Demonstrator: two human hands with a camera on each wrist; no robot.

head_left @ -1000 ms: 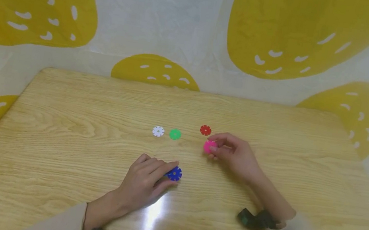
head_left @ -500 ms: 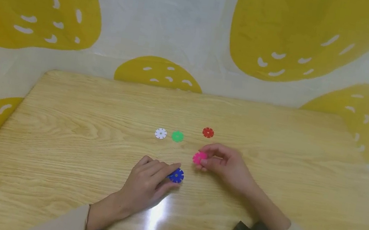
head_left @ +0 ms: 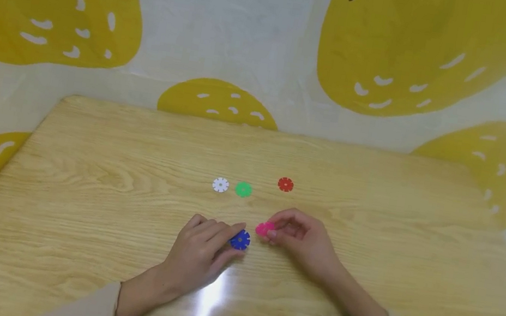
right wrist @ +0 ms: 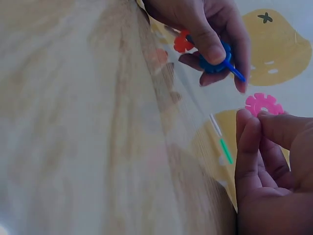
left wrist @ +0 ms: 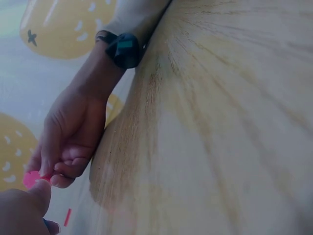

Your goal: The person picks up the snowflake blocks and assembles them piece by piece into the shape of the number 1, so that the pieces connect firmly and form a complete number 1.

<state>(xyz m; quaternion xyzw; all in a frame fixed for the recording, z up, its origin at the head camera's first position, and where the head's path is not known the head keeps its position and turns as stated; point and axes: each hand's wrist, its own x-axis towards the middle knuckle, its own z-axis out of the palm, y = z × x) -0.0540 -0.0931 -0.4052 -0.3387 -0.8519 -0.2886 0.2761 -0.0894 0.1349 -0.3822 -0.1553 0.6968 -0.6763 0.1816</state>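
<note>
Between the thumb and fingers of my left hand (head_left: 201, 246) is a blue notched disc (head_left: 240, 240). The right wrist view shows a second blue disc (right wrist: 235, 71) edge-on against it and an orange disc (right wrist: 183, 42) behind, partly hidden by that hand. My right hand (head_left: 306, 241) pinches a pink notched disc (head_left: 264, 229) by its edge, just right of the blue one with a small gap between. In the right wrist view the notches of the pink disc (right wrist: 264, 104) point up towards the left hand.
On the wooden table (head_left: 133, 161) beyond the hands lie a white disc (head_left: 220, 185), a green disc (head_left: 243, 189) and, farther right, a red disc (head_left: 285, 185). A wall covering (head_left: 234, 28) with yellow fruit shapes rises behind the table's far edge.
My right hand has carried the pink disc left and towards me, from beside the red disc to close by the blue one. The left hand has stayed nearly in place.
</note>
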